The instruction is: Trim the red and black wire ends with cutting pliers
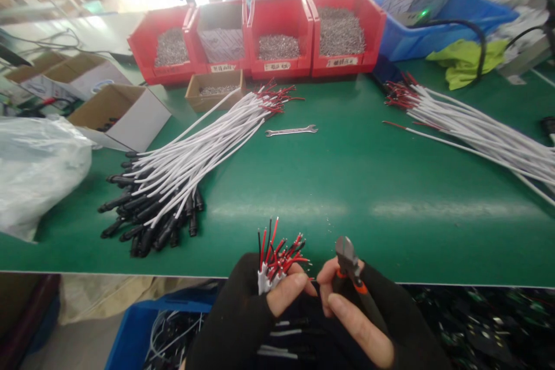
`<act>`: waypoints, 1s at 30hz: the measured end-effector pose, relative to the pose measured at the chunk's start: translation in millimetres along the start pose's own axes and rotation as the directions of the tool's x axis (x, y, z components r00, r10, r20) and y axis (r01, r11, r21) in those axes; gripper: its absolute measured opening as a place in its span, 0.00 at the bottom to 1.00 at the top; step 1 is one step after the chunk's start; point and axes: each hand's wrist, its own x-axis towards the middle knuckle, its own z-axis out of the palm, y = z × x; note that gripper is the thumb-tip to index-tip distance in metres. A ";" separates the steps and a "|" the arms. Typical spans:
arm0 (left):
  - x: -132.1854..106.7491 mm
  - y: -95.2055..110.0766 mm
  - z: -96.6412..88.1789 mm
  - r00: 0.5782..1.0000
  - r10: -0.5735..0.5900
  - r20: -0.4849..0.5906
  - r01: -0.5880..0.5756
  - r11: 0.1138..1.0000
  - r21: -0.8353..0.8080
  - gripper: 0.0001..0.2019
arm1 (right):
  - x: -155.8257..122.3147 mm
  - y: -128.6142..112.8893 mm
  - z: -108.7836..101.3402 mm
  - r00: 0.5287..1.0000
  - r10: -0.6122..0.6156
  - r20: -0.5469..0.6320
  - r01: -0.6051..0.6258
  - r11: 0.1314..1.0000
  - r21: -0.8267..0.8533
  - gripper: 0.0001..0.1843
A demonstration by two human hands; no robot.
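Note:
My left hand (255,306), in a black fingerless glove, is closed round a bunch of white cables (277,269) whose red and black stripped wire ends stick up. My right hand (364,312), gloved the same way, grips orange-handled cutting pliers (349,263), jaws pointing up, just right of the wire ends. Both hands are at the near edge of the green table (347,185).
A pile of white cables with black plugs (173,173) lies at left, another cable bundle (468,127) at right. A spanner (290,130) lies mid-table. Red bins of small metal parts (260,40) stand behind, with cardboard boxes (121,115) and a plastic bag (34,173) at left. A blue bin (143,324) sits below.

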 end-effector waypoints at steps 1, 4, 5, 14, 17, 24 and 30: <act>0.5 -1.0 0.1 1.000 -0.003 -0.001 0.003 1.000 -0.006 0.15 | 2.8 0.8 0.6 0.997 -0.076 -0.031 0.073 0.994 -0.078 0.04; 2.3 -3.7 0.0 1.000 0.022 0.001 -0.022 0.999 -0.030 0.16 | 14.0 11.1 1.5 0.936 -0.335 -0.105 0.275 0.886 -0.372 0.07; 2.9 -3.8 -0.2 0.999 0.036 0.021 -0.035 0.999 -0.028 0.16 | 17.9 14.7 2.0 0.906 -0.405 -0.123 0.313 0.837 -0.449 0.10; 6.2 2.5 -2.1 0.978 0.141 0.155 -0.136 0.990 -0.041 0.12 | 28.6 -3.8 17.0 0.959 -0.250 -0.130 0.204 0.935 -0.290 0.14; 6.9 -0.5 -2.7 0.976 0.160 0.148 -0.151 0.986 -0.075 0.11 | 29.6 -3.5 14.5 0.963 -0.254 -0.094 0.224 0.942 -0.249 0.10; 7.1 -0.6 -2.3 0.982 0.130 0.135 -0.108 0.981 -0.159 0.12 | 31.9 9.3 4.5 0.975 -0.209 -0.081 0.184 0.952 -0.247 0.13; 6.4 0.5 4.3 0.993 0.117 0.009 -0.115 0.988 -0.105 0.18 | 27.9 15.2 6.8 0.968 -0.235 -0.092 0.203 0.941 -0.272 0.16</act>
